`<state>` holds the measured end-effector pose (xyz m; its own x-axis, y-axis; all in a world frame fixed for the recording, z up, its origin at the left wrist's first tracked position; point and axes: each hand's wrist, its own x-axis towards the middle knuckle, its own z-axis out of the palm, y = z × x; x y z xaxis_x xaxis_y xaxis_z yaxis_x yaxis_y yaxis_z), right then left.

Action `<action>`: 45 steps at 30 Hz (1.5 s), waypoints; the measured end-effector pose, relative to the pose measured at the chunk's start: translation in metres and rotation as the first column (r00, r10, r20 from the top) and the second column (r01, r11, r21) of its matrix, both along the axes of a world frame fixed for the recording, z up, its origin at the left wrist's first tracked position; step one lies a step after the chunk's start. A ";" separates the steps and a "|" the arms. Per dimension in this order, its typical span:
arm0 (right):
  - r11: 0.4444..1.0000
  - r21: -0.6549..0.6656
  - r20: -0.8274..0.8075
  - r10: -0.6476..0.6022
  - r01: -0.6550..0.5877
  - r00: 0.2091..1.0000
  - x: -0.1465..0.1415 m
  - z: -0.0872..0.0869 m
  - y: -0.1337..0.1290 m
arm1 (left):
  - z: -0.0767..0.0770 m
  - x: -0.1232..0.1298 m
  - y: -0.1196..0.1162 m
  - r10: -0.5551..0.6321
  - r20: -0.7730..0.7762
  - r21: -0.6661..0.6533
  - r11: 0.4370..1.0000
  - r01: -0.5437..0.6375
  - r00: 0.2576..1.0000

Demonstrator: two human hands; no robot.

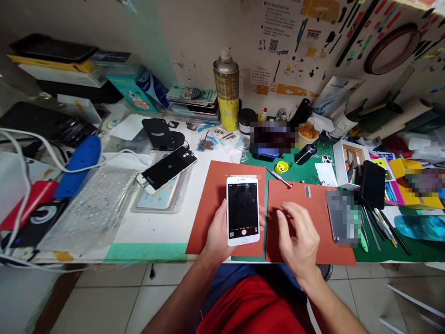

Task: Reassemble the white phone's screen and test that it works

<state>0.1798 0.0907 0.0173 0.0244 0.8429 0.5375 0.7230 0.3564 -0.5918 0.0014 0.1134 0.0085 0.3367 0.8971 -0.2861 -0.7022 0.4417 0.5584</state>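
Note:
My left hand [219, 228] is closed around a white smartphone [243, 211], its fingertips showing at the phone's right edge. The lit screen is mostly black, with a camera-style row of controls and a round shutter button at the bottom. To the right, my right hand [299, 234] is above a brown mat [323, 208], fingers loosely bent and thumb apart from the index finger; nothing shows in it. A second brown mat [205, 199] lies under the phone. Beyond the right hand is a small screwdriver [278, 177] with a red end.
A detached phone screen [168, 169] rests on a bagged phone [158, 197] at left. A spray can [226, 90] stands at the back. Right of the mats are a partly blurred phone [339, 218], a black phone [373, 184], tweezers and pens, and a white box [342, 162].

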 end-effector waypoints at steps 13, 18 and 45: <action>0.959 -0.276 -0.188 0.009 -0.062 0.982 -0.038 -0.004 -0.036 | 0.004 0.000 0.000 0.018 0.013 -0.027 0.999 -0.018 1.000; 0.938 -0.344 -0.274 -0.057 -0.042 0.960 -0.040 -0.004 -0.032 | 0.004 0.000 -0.001 0.021 0.001 -0.017 1.000 -0.021 1.000; 0.688 -0.559 -0.829 -0.463 -0.464 0.313 -0.065 -0.008 -0.034 | -0.002 0.002 -0.009 0.136 -0.134 0.070 0.989 -0.128 0.982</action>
<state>0.1146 0.0564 0.0093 0.0623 0.8689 -0.4910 -0.4295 -0.4207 -0.7990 0.0030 0.1049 0.0066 0.1754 0.9481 -0.2651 -0.6663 0.3125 0.6771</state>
